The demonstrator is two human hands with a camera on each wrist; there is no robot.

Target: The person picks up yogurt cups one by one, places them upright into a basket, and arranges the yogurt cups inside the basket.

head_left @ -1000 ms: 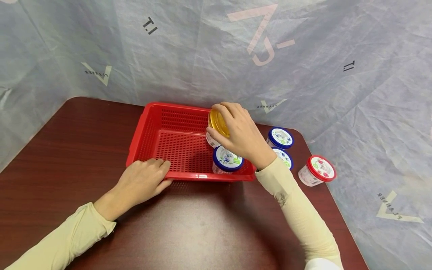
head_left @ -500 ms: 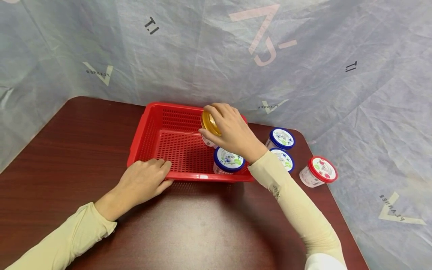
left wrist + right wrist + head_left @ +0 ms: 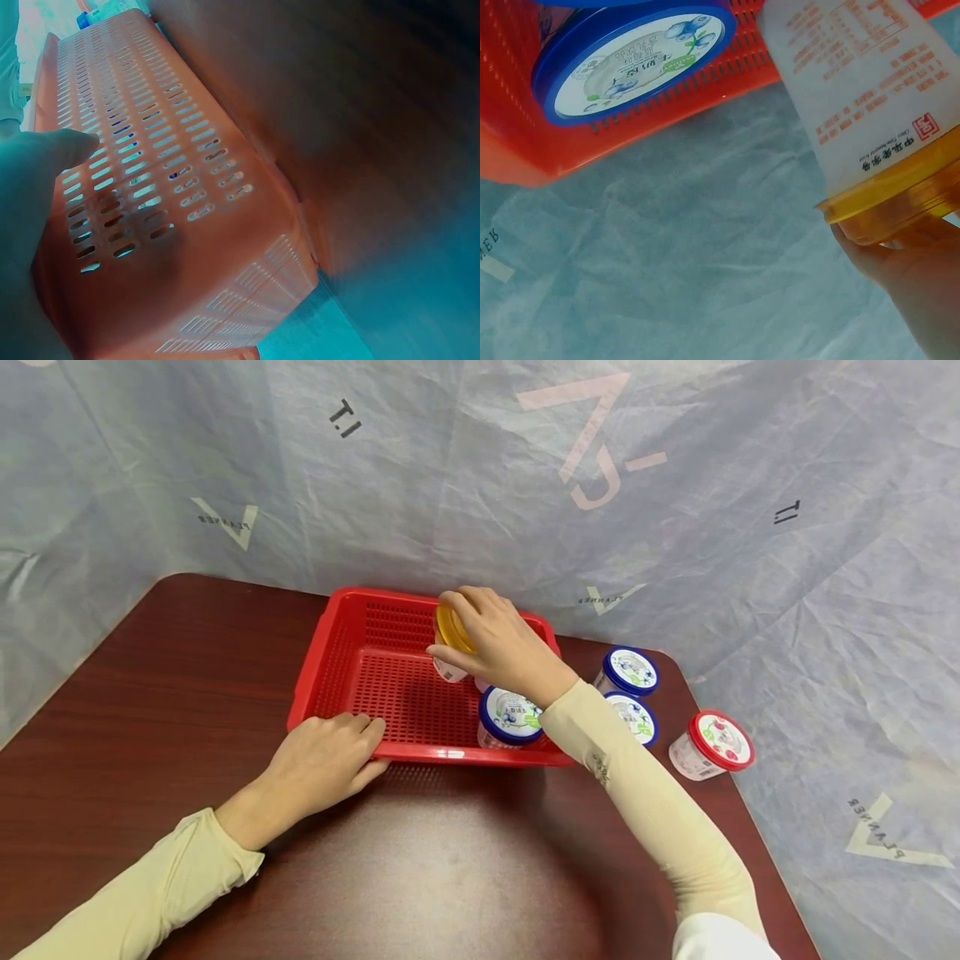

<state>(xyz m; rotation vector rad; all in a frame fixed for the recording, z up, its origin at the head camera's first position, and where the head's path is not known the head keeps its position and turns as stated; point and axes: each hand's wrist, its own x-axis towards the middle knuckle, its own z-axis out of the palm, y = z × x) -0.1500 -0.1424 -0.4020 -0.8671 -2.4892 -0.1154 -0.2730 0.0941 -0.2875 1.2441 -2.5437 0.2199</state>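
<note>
My right hand (image 3: 504,645) grips a white plastic tub with a yellow lid (image 3: 453,631) from above, holding it over the right half of the red basket (image 3: 450,754). Printed text covers the side of this tub (image 3: 870,90) in the right wrist view. Inside the basket, a blue-lidded tub (image 3: 512,714) stands near the front right; the right wrist view shows part of a second blue lid beside it. My left hand (image 3: 321,766) holds the basket's front rim at the left, its thumb (image 3: 71,146) against the perforated outer wall.
Right of the basket, two blue-lidded tubs (image 3: 631,670) stand on the brown table (image 3: 420,860), one partly hidden by the right sleeve. A red-lidded tub (image 3: 711,745) is near the table's right edge. A grey printed sheet (image 3: 450,485) hangs behind.
My right hand has moved left with the yellow-lidded tub, further over the basket's middle. The left hand stays on the rim, and the basket keeps its place.
</note>
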